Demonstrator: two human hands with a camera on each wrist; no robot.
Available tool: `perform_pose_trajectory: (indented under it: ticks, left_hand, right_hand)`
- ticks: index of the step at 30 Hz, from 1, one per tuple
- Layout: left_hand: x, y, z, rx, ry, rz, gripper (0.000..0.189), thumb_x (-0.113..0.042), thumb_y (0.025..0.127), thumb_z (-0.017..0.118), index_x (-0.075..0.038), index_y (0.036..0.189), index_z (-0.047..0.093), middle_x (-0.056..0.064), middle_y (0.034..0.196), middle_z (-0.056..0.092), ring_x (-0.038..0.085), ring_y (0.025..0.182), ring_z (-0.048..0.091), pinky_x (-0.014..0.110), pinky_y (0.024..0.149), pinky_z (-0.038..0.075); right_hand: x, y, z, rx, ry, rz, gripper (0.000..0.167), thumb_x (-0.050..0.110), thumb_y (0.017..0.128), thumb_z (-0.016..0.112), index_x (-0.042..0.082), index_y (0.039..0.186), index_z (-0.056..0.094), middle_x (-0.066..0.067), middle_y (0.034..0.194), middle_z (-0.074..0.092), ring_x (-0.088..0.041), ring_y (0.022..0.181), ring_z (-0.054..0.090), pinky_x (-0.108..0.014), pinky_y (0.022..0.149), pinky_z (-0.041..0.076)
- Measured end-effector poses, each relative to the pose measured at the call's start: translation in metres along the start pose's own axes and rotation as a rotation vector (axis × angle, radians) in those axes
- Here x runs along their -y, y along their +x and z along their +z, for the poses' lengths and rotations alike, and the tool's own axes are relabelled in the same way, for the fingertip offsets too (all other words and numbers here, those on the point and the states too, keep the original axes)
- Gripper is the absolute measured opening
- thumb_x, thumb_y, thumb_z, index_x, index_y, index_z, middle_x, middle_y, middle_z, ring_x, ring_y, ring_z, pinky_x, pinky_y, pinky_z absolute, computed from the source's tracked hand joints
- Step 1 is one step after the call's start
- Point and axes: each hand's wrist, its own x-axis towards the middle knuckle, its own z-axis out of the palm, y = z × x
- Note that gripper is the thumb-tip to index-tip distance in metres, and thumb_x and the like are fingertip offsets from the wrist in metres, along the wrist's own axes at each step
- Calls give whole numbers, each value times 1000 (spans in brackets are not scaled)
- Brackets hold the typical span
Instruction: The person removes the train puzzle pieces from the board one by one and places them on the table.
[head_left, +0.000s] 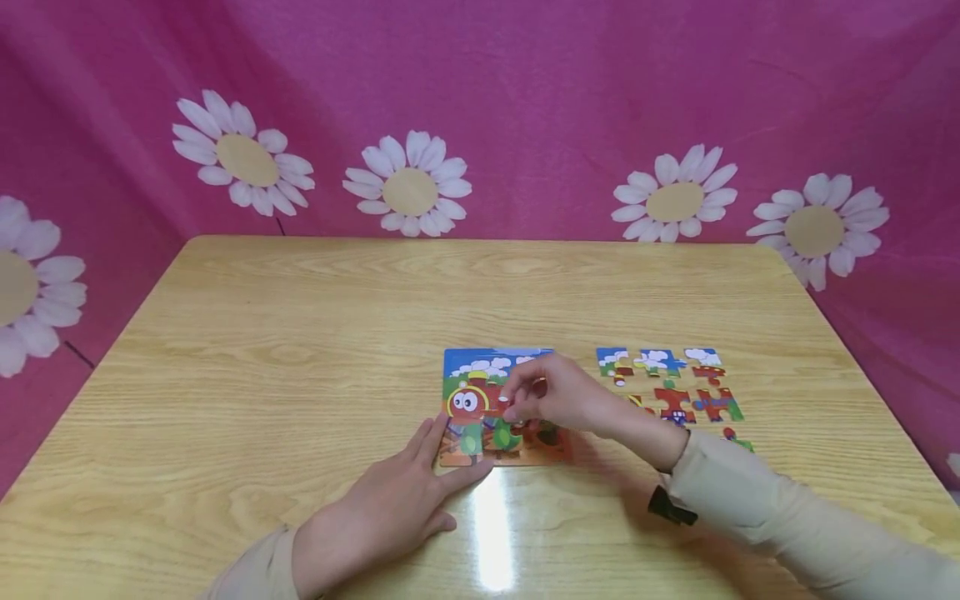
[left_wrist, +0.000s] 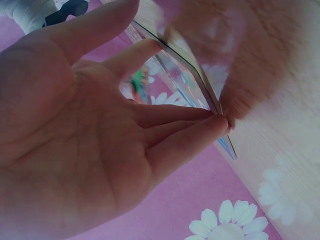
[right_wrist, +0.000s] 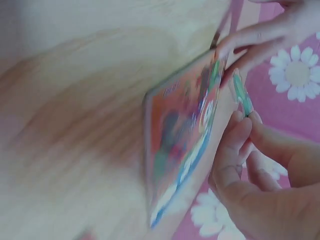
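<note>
A puzzle board (head_left: pixel 483 364) with a cartoon train picture lies flat on the table, right of middle in the head view. My left hand (head_left: pixel 386 504) rests at its lower left corner, thumb along the near edge and fingers at the left edge. The left wrist view shows those fingers nearly straight against the thin board edge (left_wrist: pixel 192 72). Over the board, my right hand (head_left: pixel 566 396) pinches a green puzzle piece (right_wrist: pixel 242 95) between thumb and fingertips. The right hand hides part of the board's right side in the head view.
Several loose puzzle pieces (head_left: pixel 656 362) lie in rough rows right of the board, partly behind the right forearm. The wooden table (head_left: pixel 300 333) reaches back to a pink cloth (head_left: pixel 540 100) with white flowers. A dark strap (head_left: pixel 671 506) hangs at the right cuff.
</note>
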Motion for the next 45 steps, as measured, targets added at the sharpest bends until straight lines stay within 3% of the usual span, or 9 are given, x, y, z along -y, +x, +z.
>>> perform_pose_trajectory:
  ticks: [4, 10, 19, 24, 31, 36, 45]
  left_hand:
    - [0, -1, 0, 0, 0, -8, 61, -29, 85, 75, -33, 143, 53, 36, 150, 25, 47, 137, 33, 45, 66, 56]
    - [-1, 0, -1, 15, -11, -13, 60, -29, 87, 73, -33, 143, 52, 36, 152, 22, 47, 138, 32, 44, 65, 56]
    - [-1, 0, -2, 21, -5, -7, 60, -29, 88, 72, -32, 144, 51, 35, 152, 22, 46, 138, 31, 44, 65, 56]
    - [0, -1, -1, 7, 2, 0, 60, -28, 88, 73, -32, 144, 52, 35, 152, 23, 46, 138, 32, 44, 64, 56]
    - [0, -1, 0, 5, 4, 1, 61, -29, 87, 73, -32, 144, 51, 36, 151, 24, 46, 138, 33, 43, 64, 56]
    - [0, -2, -1, -4, 2, 5, 60, -28, 87, 73, -32, 143, 52, 36, 151, 25, 46, 137, 34, 42, 65, 56]
    - [-1, -3, -1, 3, 3, -4, 60, -28, 88, 73, -32, 144, 52, 37, 150, 26, 46, 138, 33, 44, 68, 56]
  right_hand:
    - [-8, -17, -22, -1, 66, 55, 4, -2, 87, 71, -1, 90, 68, -8, 79, 61, -20, 69, 64, -33, 60, 53]
    - [-25, -41, -47, 6, 13, 115, 6, 1, 86, 72, 3, 87, 67, -6, 75, 57, -16, 59, 52, -27, 50, 41]
    - [-47, -73, -68, 4, -55, 146, 9, 3, 84, 75, 0, 89, 67, -3, 74, 58, -15, 64, 55, -29, 56, 49]
    - [-57, -84, -70, -25, -66, 188, 12, 4, 84, 75, -1, 89, 66, -2, 72, 57, -16, 61, 58, -32, 57, 52]
    - [-63, -89, -67, -122, -315, 91, 11, 7, 79, 81, 7, 82, 70, 6, 69, 56, -4, 59, 51, -23, 55, 44]
    - [-67, -89, -61, -194, -446, 60, 17, 9, 75, 85, 11, 79, 69, 8, 68, 54, -4, 61, 47, -23, 55, 40]
    - [-70, -88, -57, -234, -483, 53, 23, 10, 73, 86, 13, 76, 64, 8, 66, 52, -7, 61, 46, -23, 54, 39]
